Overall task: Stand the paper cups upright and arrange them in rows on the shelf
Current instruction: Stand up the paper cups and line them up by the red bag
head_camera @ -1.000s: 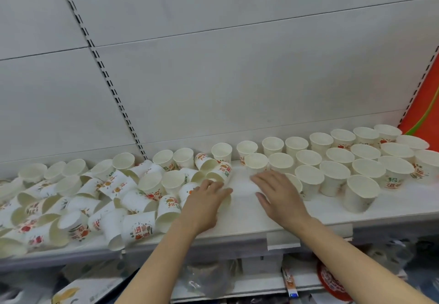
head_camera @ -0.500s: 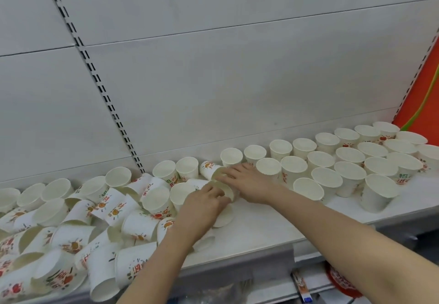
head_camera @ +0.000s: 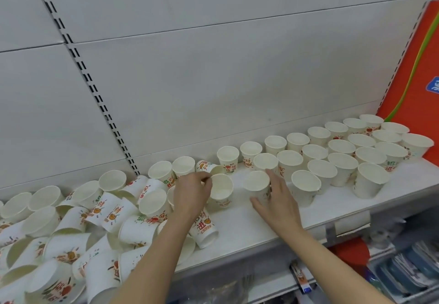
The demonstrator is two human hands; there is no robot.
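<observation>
While left hand (head_camera: pixel 192 190) pinches a cup (head_camera: pixel 221 188) rim, right hand (head_camera: pixel 276 199) cups another cup (head_camera: pixel 257 185), fingers spread, both left of the rows (head_camera: pixel 344 158) on shelf (head_camera: pixel 261 223). Paper walls likely light, crushable; grip low, gently.

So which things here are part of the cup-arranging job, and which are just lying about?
Part of the job:
- left hand, holding a cup
- right hand, at an upright cup
- toppled cups
- upright rows
- shelf

Just lying about:
- red panel
- goods on the lower shelf
</observation>
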